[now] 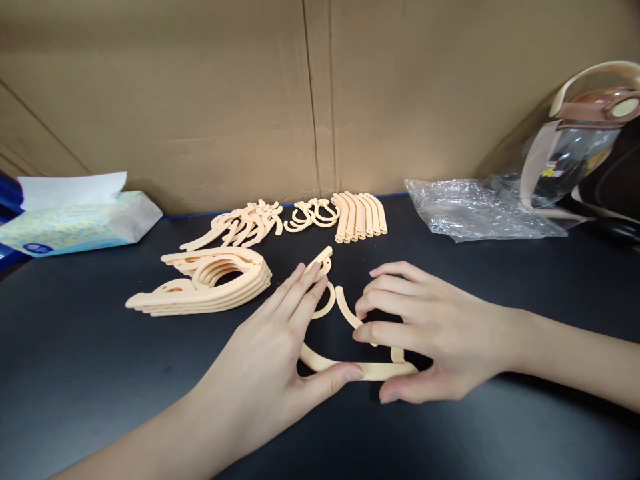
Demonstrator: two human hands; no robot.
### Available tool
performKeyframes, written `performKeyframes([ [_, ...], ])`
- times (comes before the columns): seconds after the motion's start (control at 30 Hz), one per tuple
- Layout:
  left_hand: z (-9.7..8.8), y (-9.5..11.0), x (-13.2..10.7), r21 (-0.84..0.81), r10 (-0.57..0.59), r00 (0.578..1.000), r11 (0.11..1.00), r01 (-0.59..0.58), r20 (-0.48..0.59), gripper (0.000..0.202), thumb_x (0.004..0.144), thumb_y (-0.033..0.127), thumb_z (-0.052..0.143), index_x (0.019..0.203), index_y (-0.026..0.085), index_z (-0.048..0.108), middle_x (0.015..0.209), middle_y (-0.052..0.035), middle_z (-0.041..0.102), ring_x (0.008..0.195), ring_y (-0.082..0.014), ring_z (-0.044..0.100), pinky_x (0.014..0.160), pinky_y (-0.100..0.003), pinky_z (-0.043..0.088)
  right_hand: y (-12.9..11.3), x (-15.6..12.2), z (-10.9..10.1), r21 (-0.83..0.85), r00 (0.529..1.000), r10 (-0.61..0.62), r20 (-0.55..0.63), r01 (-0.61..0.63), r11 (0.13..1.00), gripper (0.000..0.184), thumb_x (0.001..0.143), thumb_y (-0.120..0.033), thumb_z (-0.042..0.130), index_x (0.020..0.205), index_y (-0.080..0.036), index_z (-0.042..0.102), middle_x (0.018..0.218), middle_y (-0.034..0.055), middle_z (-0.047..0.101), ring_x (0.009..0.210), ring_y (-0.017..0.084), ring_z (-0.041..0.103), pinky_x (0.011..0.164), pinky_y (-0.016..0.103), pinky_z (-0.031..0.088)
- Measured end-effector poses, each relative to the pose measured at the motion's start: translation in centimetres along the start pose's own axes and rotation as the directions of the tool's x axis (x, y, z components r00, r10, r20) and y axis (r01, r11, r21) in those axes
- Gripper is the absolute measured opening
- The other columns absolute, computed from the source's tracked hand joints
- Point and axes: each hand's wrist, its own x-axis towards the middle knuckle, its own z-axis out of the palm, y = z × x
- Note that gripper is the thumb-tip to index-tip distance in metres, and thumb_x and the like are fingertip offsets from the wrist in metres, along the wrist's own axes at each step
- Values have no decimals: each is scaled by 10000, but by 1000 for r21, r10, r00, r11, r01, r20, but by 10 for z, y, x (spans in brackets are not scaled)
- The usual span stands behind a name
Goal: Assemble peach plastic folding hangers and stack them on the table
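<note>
A cream plastic folding clothes hanger (385,371) lies on the black table in front of me, partly hidden by my hands. My left hand (280,347) reaches over its left side, the thumb pressing the near curved arm and the long fingers stretched toward the far pieces. At the right end, my right hand (430,327) curls its fingers round the hanger, thumb at the near edge and index finger by a loose curved arm piece (347,308). A hook (327,303) shows just past my left fingertips, beside another small cream part (320,259).
Stacked folded hangers (200,300) lie to the left. Behind are a pile of arm pieces (245,223), several hooks (310,215) and a row of curved arms (359,217). A tissue pack (75,220), a clear plastic bag (480,207) and a bottle (570,153) stand around the edges.
</note>
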Motion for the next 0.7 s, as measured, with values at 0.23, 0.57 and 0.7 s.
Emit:
performKeyframes([
  [0.23, 2, -2, -2, -85, -41, 999, 996, 41, -2, 955, 851, 698, 525, 1554, 187, 131, 1599, -117, 283, 1468, -301, 262, 1144, -491, 373, -7, 2, -1, 54, 999, -27, -20, 28, 998, 239, 881, -341, 622, 973, -127, 677, 939, 54, 661, 894, 185, 554, 1005, 377, 365],
  [0.57, 1, -1, -2, -90, -47, 998, 995, 50, 37, 900, 853, 716, 498, 1516, 146, 287, 1591, -120, 300, 1469, -307, 260, 1149, -492, 364, -9, 5, -1, 105, 1000, -24, 20, 22, 994, 196, 842, -140, 547, 984, -126, 681, 940, 64, 677, 917, 192, 558, 893, 349, 436],
  [0.7, 4, -3, -4, -77, -43, 999, 996, 43, -1, 906, 854, 711, 508, 1541, 193, 223, 1606, -83, 273, 1475, -274, 252, 1154, -451, 365, -10, 4, -1, 128, 1000, -21, 12, 20, 992, 195, 827, -118, 557, 985, -141, 669, 940, 58, 671, 901, 185, 556, 872, 342, 447],
])
